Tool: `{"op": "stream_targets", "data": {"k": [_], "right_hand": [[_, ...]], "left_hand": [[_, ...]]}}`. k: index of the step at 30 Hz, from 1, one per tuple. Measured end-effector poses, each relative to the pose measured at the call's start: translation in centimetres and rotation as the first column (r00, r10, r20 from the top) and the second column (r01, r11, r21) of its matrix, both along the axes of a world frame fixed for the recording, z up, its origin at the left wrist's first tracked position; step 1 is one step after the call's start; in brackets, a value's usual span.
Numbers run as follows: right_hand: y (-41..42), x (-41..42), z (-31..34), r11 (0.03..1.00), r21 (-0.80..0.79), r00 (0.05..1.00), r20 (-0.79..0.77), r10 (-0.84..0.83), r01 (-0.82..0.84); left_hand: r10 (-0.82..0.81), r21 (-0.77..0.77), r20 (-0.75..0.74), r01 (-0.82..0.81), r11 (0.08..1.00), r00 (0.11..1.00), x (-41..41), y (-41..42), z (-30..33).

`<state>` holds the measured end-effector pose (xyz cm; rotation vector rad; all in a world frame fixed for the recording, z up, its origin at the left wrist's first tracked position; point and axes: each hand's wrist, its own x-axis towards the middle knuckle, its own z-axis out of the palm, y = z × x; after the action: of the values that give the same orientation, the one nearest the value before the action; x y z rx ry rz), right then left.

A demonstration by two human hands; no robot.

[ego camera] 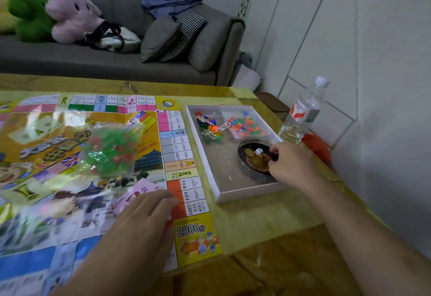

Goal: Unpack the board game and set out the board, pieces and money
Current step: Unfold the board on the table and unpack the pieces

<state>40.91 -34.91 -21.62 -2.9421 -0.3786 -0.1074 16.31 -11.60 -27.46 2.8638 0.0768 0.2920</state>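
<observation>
Two bare forearms and hands (no sleeves, rings or watch).

The left hand lies low at centre frame, palm down, fingers straight and together. The right hand reaches toward the right middle of the frame, forearm extended, fingers curled downward, pinching.

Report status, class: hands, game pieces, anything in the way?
Left hand flat on board. Right hand gripping black dish in box tray. Bagged pieces unopened. Water bottle beside tray.
</observation>
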Motion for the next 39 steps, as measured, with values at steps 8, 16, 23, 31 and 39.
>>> {"op": "stream_targets", "data": {"k": [8,16,23,31,39], "right_hand": [[-0.5,0.5,1.3,0.998,-0.041,0.998,-0.035,0.044,-0.045],[-1.8,2.5,0.2,0.997,0.079,1.000,0.024,0.016,-0.018],[-1.8,3.4,-0.8,0.999,0.044,0.994,0.106,-0.012,0.008],[-0.7,2.6,-0.3,0.998,0.021,0.985,0.161,-0.057,0.054],[-1.5,3.7,-0.1,0.989,0.144,0.978,0.205,-0.044,0.014]], "left_hand": [[-0.067,-0.183,0.166,0.097,0.978,0.984,9.2,-7.7,4.7],[-0.037,0.116,-0.075,0.045,0.992,0.996,16.0,-10.3,3.4],[-0.023,0.067,-0.073,0.028,0.997,0.997,16.5,-10.4,3.1],[-0.064,0.051,-0.001,0.064,0.997,0.998,16.0,-9.6,1.9],[0.000,-0.087,0.153,0.013,0.996,0.988,15.6,-9.5,1.6]]}}
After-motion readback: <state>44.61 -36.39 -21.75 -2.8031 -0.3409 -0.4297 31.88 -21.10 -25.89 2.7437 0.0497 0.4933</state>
